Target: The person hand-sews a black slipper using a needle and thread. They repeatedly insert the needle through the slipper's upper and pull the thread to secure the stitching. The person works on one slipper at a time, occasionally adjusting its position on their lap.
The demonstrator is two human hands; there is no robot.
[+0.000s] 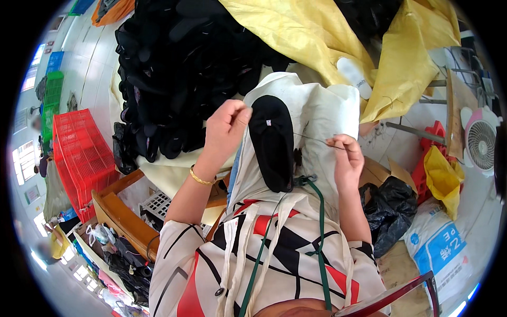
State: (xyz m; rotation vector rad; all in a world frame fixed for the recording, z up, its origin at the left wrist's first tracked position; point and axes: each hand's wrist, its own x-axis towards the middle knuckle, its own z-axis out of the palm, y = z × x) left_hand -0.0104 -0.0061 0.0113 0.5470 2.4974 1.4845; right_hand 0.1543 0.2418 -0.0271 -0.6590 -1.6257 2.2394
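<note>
A black cloth shoe (270, 142) with a small bow and a pale tag lies toe-away on the white cloth (319, 113) over my lap. My left hand (228, 127) is closed, its thumb and forefinger pinched at the left edge of the toe. To the right of the shoe, my right hand (347, 158) pinches a thin dark thread (317, 139) that stretches toward the shoe's opening. Whether a needle is in those fingers is too small to tell. Just beyond the heel, a green cord (321, 211) hangs from a small dark metal piece (304, 180).
A large heap of black shoes (179, 68) lies ahead on the left. Yellow sacking (311, 31) spreads ahead on the right. A red crate (84, 158) and a wooden drawer (124, 219) stand left; a black bag (391, 211) and a fan (480, 140) are right.
</note>
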